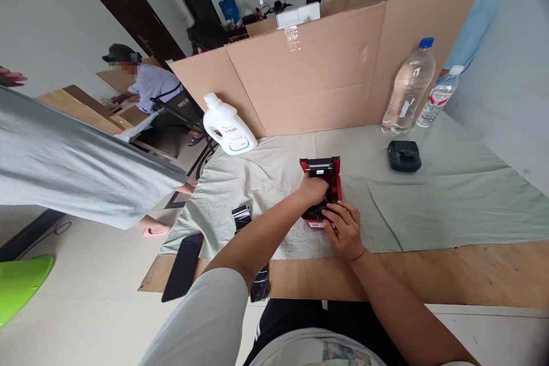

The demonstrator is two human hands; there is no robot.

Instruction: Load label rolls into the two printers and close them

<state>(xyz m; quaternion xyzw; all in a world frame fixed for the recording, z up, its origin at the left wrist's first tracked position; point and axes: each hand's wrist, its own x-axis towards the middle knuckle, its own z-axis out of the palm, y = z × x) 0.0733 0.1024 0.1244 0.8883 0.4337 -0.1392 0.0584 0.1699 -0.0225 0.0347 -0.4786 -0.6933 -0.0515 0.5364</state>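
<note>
Nearest the camera, both forearms extend over the wooden worktop (450, 274) edge. Right hand (345, 231) rests its fingers on the near end of the red device (323, 183), grip partly curled against it. Left hand (313, 190) reaches into the device's open compartment; whether its grip is clenched cannot be determined. Device sits on a pale green cloth (429, 200). Left lies a black strip (241, 217). Farther back: a black unit (404, 155), white jug (227, 126), two water bottles (409, 88).

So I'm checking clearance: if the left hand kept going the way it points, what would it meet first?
The left hand already rests in the red device; straight on it would probably meet the raised lid, though depth is unclear.
</note>
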